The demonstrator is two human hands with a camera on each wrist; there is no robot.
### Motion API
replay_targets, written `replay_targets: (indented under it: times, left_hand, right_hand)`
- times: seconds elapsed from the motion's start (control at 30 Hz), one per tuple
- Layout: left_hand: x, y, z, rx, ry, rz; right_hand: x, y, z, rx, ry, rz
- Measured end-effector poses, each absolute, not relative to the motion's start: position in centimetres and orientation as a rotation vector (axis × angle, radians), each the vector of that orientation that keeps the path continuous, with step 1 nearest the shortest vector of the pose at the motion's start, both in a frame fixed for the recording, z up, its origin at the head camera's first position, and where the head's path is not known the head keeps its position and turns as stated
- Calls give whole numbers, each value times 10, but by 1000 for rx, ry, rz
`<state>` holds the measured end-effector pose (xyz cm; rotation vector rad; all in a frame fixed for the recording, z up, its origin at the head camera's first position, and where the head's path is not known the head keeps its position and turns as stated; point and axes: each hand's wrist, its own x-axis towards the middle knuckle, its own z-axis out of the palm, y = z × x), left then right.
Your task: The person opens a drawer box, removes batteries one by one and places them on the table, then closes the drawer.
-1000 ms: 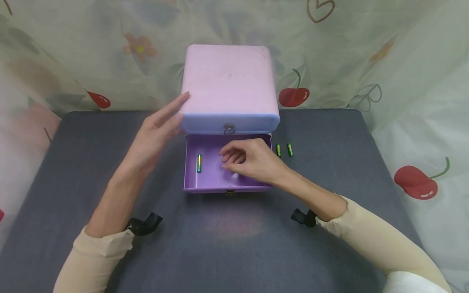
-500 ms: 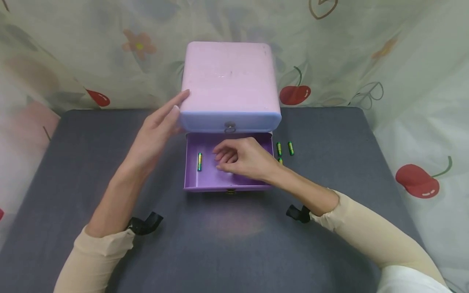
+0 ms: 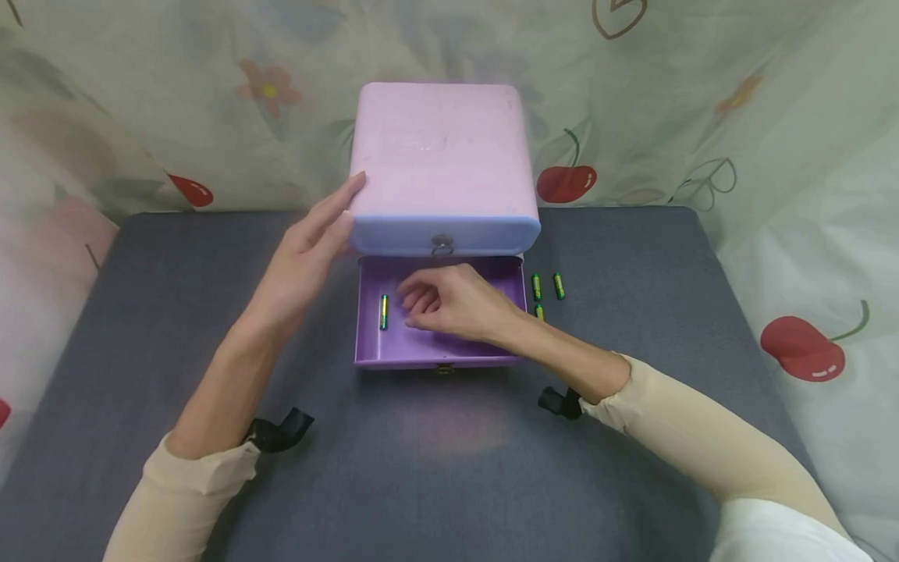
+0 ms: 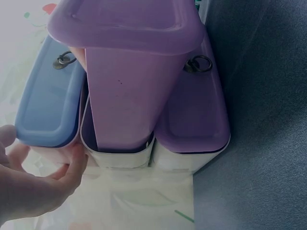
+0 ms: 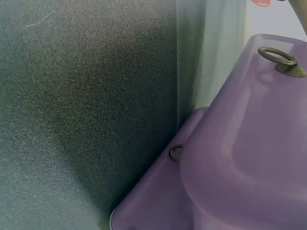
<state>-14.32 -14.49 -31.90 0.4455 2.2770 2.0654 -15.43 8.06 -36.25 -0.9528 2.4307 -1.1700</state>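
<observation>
A small chest of drawers (image 3: 444,156) has a pink top and a blue upper drawer (image 3: 393,234). Its purple middle drawer (image 3: 371,355) is pulled out, with one green-and-yellow battery (image 3: 383,312) lying near the left wall. My left hand (image 3: 298,257) rests against the chest's left side, fingertips at the top edge; the left wrist view shows its fingers by the blue drawer's end. Over the pulled-out drawer, my right hand (image 3: 456,304) has bent fingers, thumb and forefinger apart, just right of the battery. Nothing shows between them. The right wrist view leaves out this hand's fingers.
Several batteries lie on the dark table, among them one battery (image 3: 558,286) at the right. A purple bottom drawer (image 4: 194,110) sits shut beneath the pulled-out one. Ring pulls (image 5: 276,55) stick out from the drawer fronts. A printed curtain (image 3: 281,148) hangs behind.
My right hand has moved left across the drawer, closer to the battery there. Another battery on the table has come into sight from behind the right wrist. My left hand stays against the chest.
</observation>
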Motion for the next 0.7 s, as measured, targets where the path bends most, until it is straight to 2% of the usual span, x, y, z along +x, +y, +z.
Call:
replay_targets:
  times: [0.7]
  left_hand:
    - [-147,-152,-322,431,2264,2044]
  right_hand:
    - [-167,63,-370,-1000,2422,-1104]
